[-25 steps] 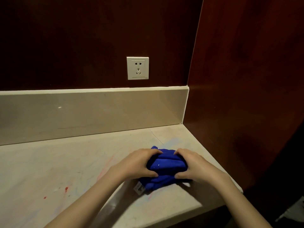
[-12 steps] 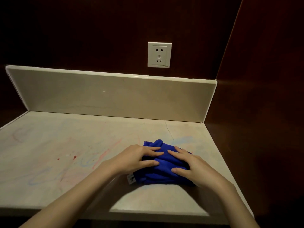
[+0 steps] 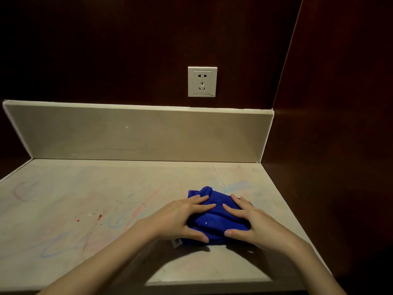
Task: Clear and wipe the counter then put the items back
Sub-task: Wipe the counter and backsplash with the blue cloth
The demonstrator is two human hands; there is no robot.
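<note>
**Wiping under way: both hands press the cloth on the marked surface**

The left hand (image 3: 180,218) and the right hand (image 3: 246,218) lie side by side on a bunched blue cloth (image 3: 214,218), fingers spread and nearly straight on its top, thumbs tucked against its near edge. Neither hand grips it; they press it flat to the surface (image 3: 106,188). A small white tag (image 3: 176,243) sticks out beneath the left hand.

No other items show on the surface, so the clearing appears done and the wiping is the step in hand. Far to the left of the hands lie pink and blue scribbles (image 3: 136,211) and a few red spots (image 3: 99,216); a faint blue smear (image 3: 238,185) sits just beyond the cloth. The next move likely calls for sliding the cloth leftward over those marks with steady downward pressure.

Open room lies mostly left and ahead of the hands. To the right a dark wood panel (image 3: 329,145) closes in near the right hand. Ahead, a low backsplash (image 3: 138,135) bounds the stroke, with a wall socket (image 3: 202,81) above it. The front edge runs just behind the wrists.
</note>
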